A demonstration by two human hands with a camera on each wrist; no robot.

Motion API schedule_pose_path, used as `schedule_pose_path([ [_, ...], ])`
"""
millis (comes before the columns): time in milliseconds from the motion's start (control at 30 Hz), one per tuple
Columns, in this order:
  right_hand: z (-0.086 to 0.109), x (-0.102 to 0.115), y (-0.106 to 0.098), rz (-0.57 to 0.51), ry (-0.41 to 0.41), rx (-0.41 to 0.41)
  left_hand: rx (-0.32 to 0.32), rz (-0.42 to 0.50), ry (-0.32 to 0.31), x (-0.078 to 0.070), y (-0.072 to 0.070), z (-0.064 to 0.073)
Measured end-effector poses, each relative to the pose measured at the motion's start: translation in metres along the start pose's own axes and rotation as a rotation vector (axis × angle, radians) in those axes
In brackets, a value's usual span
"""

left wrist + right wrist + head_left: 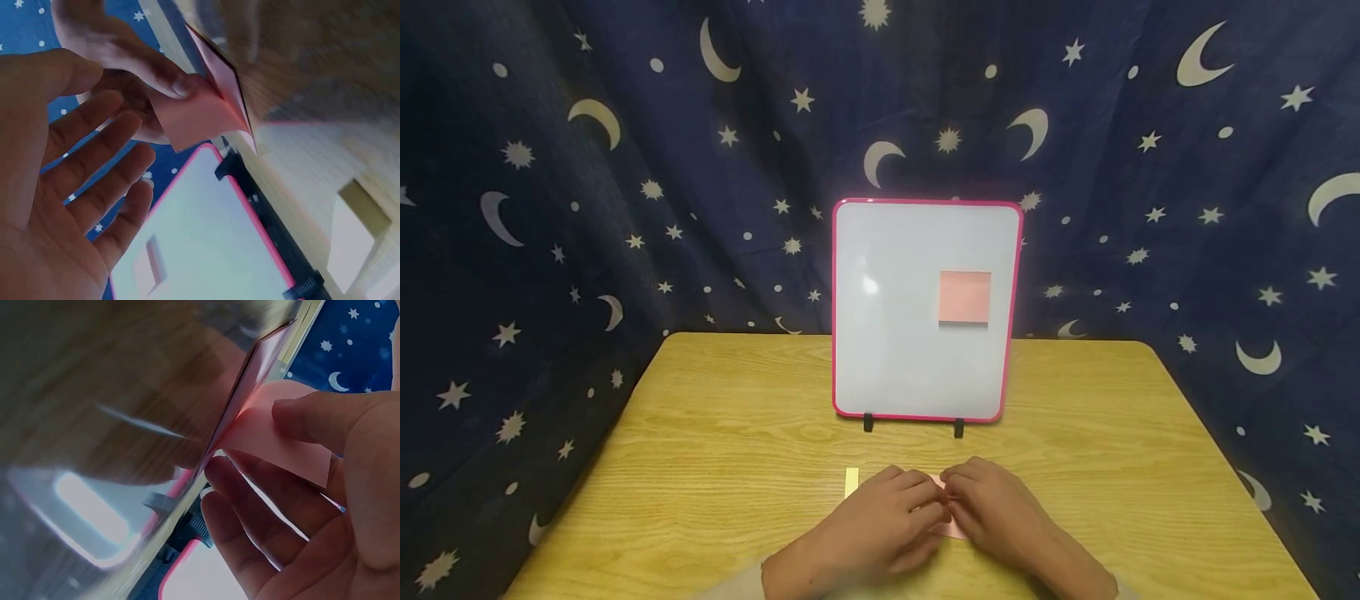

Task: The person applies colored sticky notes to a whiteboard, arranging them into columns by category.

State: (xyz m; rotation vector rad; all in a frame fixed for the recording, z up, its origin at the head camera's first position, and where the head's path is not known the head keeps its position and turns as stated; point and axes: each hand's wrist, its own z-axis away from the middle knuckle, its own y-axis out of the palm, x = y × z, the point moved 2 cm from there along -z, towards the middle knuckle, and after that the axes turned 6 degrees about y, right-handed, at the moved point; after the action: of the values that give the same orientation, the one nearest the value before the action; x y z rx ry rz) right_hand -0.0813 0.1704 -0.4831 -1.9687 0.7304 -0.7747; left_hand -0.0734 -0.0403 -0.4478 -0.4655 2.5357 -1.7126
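Left hand, nine o'clock of the pink square paper pad on the yellow wooden table: fingers loose, gripping nothing. Right hand, at three, pinches the pad's curled pink paper sheet! A skewed tug might crease it; an unpinned pad might skid. Beyond, at twelve, stands the pink-framed rectangular whiteboard.

light is even in the head view, with glare near the whiteboard's left edge; wrist views are dimmer, the tabletop shining with reflections.
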Motion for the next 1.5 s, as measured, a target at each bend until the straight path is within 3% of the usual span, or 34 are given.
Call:
schedule_pose_path([
  [167, 0.002, -0.003, 0.002, -0.014, 0.035, 0.024, 0.004, 0.001, 0.033, -0.006, -0.001, 0.000],
  [333, 0.002, -0.005, 0.003, -0.016, 0.045, 0.024, 0.054, 0.021, 0.051, -0.010, 0.003, 0.001],
  [633, 0.002, -0.004, 0.001, -0.018, 0.049, 0.026, 0.155, 0.027, 0.023, -0.011, 0.012, 0.005],
  [1133, 0.001, -0.001, -0.002, -0.014, 0.016, 0.038, 0.198, -0.063, -0.007, -0.009, 0.018, 0.008],
  [1500, -0.005, 0.004, 0.003, 0.031, -0.019, 0.007, 0.197, -0.050, -0.032, -0.009, 0.021, 0.010],
])
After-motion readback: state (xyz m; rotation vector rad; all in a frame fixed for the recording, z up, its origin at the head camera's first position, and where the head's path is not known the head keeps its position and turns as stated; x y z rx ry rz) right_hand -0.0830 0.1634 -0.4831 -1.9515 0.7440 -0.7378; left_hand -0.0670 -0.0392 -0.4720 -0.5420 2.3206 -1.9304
